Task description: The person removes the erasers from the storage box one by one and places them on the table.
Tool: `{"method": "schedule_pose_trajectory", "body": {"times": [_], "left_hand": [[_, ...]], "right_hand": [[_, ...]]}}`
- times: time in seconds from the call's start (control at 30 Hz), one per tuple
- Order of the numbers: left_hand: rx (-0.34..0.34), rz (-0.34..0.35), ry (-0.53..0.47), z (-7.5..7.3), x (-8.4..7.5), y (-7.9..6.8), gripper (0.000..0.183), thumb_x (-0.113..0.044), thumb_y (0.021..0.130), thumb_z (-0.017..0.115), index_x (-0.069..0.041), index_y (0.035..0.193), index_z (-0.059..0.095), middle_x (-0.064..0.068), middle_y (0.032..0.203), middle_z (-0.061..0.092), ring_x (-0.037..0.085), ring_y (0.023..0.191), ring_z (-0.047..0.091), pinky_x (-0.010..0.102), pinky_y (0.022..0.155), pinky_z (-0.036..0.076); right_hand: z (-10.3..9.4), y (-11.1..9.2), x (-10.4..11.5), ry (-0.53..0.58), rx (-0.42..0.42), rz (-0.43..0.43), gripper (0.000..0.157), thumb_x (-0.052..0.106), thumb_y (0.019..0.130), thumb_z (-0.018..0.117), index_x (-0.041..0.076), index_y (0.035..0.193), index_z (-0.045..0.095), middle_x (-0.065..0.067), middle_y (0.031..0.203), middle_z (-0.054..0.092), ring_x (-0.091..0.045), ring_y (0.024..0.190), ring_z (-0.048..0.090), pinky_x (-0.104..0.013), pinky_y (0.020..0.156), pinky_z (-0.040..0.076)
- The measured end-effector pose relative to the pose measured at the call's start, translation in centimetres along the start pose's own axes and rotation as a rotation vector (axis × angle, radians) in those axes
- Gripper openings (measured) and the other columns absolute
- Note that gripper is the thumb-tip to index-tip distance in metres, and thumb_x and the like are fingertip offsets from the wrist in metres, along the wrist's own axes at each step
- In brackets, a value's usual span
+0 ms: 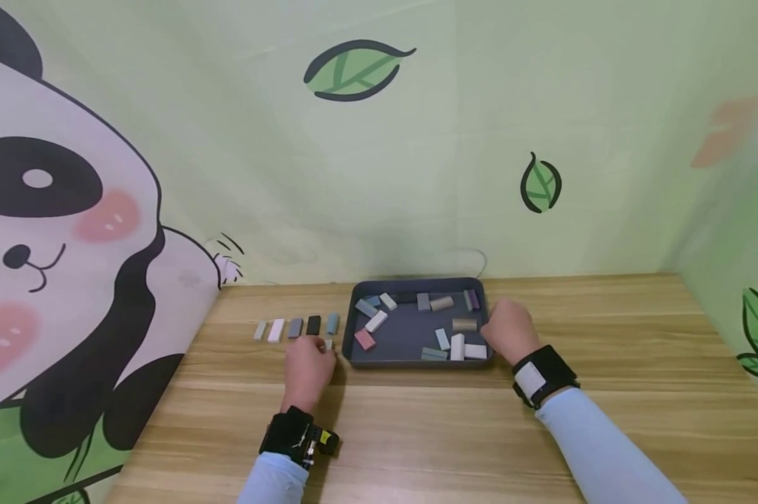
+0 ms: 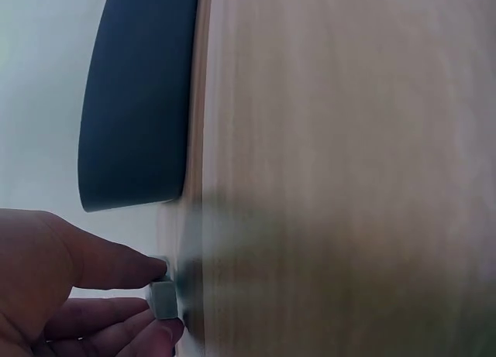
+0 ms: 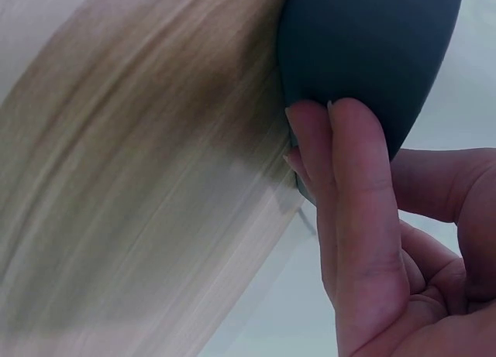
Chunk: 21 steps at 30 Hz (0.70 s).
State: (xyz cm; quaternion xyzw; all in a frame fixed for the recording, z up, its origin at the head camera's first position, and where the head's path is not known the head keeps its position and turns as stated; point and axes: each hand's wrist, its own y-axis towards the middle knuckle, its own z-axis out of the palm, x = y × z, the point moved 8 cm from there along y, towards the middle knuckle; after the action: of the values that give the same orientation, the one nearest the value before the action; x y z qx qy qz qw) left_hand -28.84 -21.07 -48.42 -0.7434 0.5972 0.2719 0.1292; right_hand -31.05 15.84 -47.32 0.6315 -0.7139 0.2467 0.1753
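In the head view my left hand point(image 1: 308, 367) is low over the table, left of the dark tray point(image 1: 391, 364). Its thumb and fingers pinch a small pale grey-green block point(image 2: 163, 299), which the left wrist view shows end-on, close to the wood. My right hand point(image 1: 512, 330) is at the tray's right end. The right wrist view shows its fingers point(image 3: 360, 194) along the outer wall and the thumb at the other side of the rim, gripping it. Inside the tray lie several blocks, among them a pink block point(image 1: 365, 340) and an upright white block point(image 1: 457, 346).
Left of the tray, a row of small blocks lies on the wooden table point(image 1: 416, 434): a pale block point(image 1: 260, 330), a white block point(image 1: 276, 330), a grey block point(image 1: 295, 327), a black block point(image 1: 313, 325) and a blue block point(image 1: 332, 323). A printed backdrop point(image 1: 416, 175) rises behind.
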Motion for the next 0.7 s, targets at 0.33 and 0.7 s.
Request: {"method": "schedule_pose_trajectory", "body": {"times": [0.33, 0.7], "left_hand": [[0.017, -0.019, 0.051, 0.0, -0.3, -0.2, 0.012, -0.01, 0.077, 0.064, -0.006, 0.066, 0.063, 0.007, 0.067, 0.059, 0.02, 0.057, 0.051, 0.028, 0.046, 0.035], [0.006, 0.0, 0.08, -1.0, -1.3, -0.2, 0.024, -0.015, 0.081, 0.064, 0.0, 0.099, 0.067, 0.015, 0.093, 0.066, 0.024, 0.076, 0.06, 0.034, 0.057, 0.047]], "right_hand": [[-0.1, -0.1, 0.0, -0.008, -0.01, -0.007, 0.032, 0.004, 0.075, 0.057, 0.012, 0.047, 0.045, 0.003, 0.044, 0.039, -0.014, 0.04, 0.046, -0.024, 0.04, 0.033], [-0.2, 0.0, 0.0, -0.004, -0.02, -0.013, 0.032, 0.003, 0.075, 0.057, 0.012, 0.048, 0.044, 0.004, 0.044, 0.036, -0.014, 0.04, 0.044, -0.024, 0.041, 0.033]]}}
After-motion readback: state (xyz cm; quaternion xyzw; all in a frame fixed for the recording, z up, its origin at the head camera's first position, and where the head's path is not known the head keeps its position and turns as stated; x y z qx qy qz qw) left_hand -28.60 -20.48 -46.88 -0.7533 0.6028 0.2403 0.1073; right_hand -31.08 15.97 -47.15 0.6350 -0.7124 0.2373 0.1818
